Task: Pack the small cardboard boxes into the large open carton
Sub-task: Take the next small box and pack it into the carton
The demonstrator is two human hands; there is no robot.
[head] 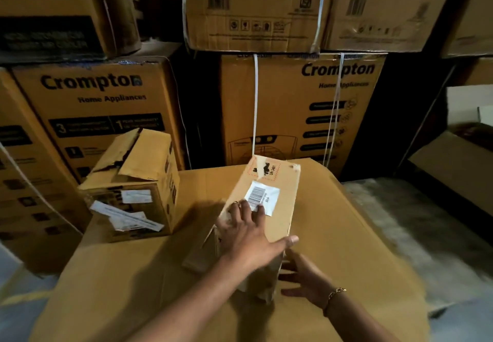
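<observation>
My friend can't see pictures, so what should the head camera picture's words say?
A person's left hand lies on a long cardboard box with a barcode label, and the right hand is at its near end. The box rests on a cardboard sheet, beside a torn-open box, before stacked Crompton cartons.

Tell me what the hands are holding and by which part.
The labelled box: the left hand lies flat on its top by the label, the right hand presses open fingers against its near end.

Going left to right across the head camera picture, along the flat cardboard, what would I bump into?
torn box with white labels → long box with the barcode sticker → grey floor → cardboard flap at the far right.
</observation>
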